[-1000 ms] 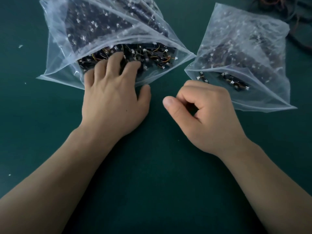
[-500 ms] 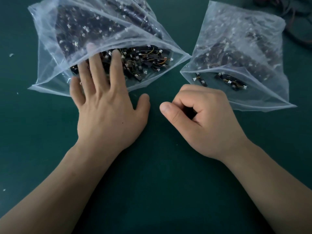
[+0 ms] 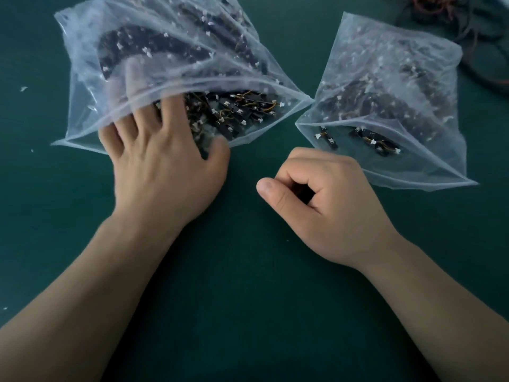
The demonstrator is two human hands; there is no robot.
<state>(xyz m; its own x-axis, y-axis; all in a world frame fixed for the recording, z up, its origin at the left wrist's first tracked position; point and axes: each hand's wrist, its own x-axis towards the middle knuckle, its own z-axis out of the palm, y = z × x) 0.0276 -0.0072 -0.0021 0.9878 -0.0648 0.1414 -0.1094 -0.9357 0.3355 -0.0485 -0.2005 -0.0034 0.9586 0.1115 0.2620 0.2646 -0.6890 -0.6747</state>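
dark green surface [image 3: 248, 299] nearest, both forearms across it. right grip [image 3: 325, 205] rested on surface, loosely clenched, nothing seen inside, apparently idle. left grip [image 3: 165, 172] unclenched, fingers spread inside mouth of large clear plastic bag [image 3: 80, 106], likely feeling for one piece. small black wired modules with white connectors [image 3: 242, 111] heaped at that opening, beside fingertips. second clear plastic bag [image 3: 429, 166] to right, mouth toward person, few modules near its opening, probably receiving bag. tangled dark and red cables [image 3: 468, 28] far right.
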